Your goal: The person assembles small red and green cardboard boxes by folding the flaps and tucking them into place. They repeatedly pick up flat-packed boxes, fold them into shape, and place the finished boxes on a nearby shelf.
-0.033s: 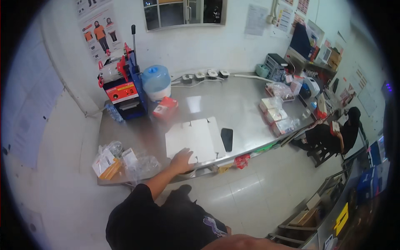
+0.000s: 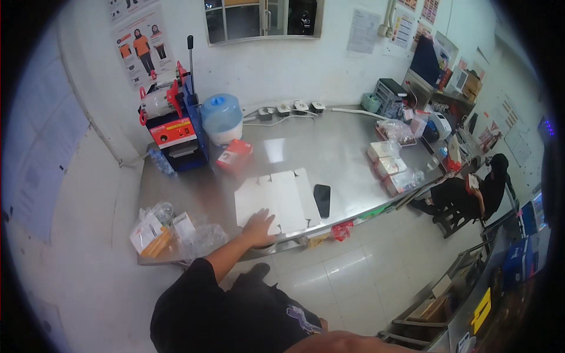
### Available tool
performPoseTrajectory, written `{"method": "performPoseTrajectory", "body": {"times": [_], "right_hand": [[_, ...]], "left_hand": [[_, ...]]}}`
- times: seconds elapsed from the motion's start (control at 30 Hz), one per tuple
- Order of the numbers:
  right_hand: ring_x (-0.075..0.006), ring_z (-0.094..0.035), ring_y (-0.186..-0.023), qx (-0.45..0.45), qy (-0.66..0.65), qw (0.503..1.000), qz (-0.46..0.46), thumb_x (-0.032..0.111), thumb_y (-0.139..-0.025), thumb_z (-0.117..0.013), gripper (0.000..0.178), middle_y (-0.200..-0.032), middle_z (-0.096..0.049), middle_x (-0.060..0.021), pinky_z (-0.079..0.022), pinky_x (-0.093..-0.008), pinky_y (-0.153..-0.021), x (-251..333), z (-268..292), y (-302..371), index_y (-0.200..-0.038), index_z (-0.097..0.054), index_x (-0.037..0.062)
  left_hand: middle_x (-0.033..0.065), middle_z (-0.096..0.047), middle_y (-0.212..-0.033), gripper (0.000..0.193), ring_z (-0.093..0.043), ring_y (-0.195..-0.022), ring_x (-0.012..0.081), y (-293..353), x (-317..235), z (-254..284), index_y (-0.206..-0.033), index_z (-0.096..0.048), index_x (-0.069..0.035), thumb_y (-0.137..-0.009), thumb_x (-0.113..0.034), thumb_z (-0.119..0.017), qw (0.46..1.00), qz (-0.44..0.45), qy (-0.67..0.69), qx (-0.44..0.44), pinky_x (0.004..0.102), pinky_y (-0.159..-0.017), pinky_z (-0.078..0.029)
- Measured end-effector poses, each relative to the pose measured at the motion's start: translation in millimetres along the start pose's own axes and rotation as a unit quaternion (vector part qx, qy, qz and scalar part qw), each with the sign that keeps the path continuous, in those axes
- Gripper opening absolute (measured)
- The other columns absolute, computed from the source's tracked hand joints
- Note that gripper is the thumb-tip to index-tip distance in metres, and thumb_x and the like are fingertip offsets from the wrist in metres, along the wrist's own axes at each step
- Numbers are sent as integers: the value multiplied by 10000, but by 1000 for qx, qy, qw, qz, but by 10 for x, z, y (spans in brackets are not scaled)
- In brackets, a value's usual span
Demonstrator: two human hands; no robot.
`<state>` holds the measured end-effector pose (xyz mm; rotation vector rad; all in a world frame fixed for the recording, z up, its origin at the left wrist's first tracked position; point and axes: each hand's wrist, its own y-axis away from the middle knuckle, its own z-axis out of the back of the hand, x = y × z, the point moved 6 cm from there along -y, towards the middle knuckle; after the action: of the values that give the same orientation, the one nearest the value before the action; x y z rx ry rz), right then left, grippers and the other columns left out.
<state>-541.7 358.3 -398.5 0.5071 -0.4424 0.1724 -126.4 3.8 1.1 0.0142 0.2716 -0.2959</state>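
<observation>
My left hand (image 2: 258, 228) lies with fingers spread on the near left part of a flat white cardboard sheet (image 2: 275, 200). The sheet has fold lines and small slots, like an unfolded box. Just right of it, a black phone (image 2: 322, 200) lies on the steel table. Only a blurred part of my right arm (image 2: 341, 342) shows at the lower edge; the hand itself is out of the picture.
A cup-sealing machine (image 2: 176, 132), a blue-lidded container (image 2: 222, 117) and a red box (image 2: 235, 154) stand at the back left. Plastic-wrapped packs (image 2: 154, 232) lie near left. Boxes (image 2: 389, 166) line the table's right end. Beyond, a person (image 2: 471, 191) sits on a stool.
</observation>
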Motion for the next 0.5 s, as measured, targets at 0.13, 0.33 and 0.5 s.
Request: {"method": "performPoseTrajectory", "body": {"times": [0.13, 0.33, 0.5], "right_hand": [[-312, -681, -841, -82, -283, 950, -105, 181, -976, -584, 249, -934, -704, -188, -545, -389, -642, 463, 745, -860, -1112, -619, -24], [-265, -711, -756, -210, -619, 712, -256, 196, -966, -580, 181, -861, -727, -127, -564, -384, -619, 1583, 1716, -1471, -1023, -638, 34], [-195, -688, -795, -363, -464, 789, -173, 216, -1011, -583, 277, -864, -714, -125, -563, -333, -735, 2722, 3412, -1728, -1009, -682, -43]], "left_hand": [[302, -307, -1599, 814, -290, -1489, 469, -138, 446, -307, -1489, -436, -14, -859, -445, -720, 991, -85, -21, 101, 524, -1205, -306], [304, -493, -1469, 658, -461, -1383, 452, -165, 972, -517, -1353, -561, 54, -874, -388, -651, 975, -206, -14, 77, 479, -1168, -385], [266, -546, -1435, 627, -467, -1382, 414, -86, 1130, -184, -1329, -604, 26, -900, -421, -694, 968, -135, 193, 83, 498, -1188, -331]]}}
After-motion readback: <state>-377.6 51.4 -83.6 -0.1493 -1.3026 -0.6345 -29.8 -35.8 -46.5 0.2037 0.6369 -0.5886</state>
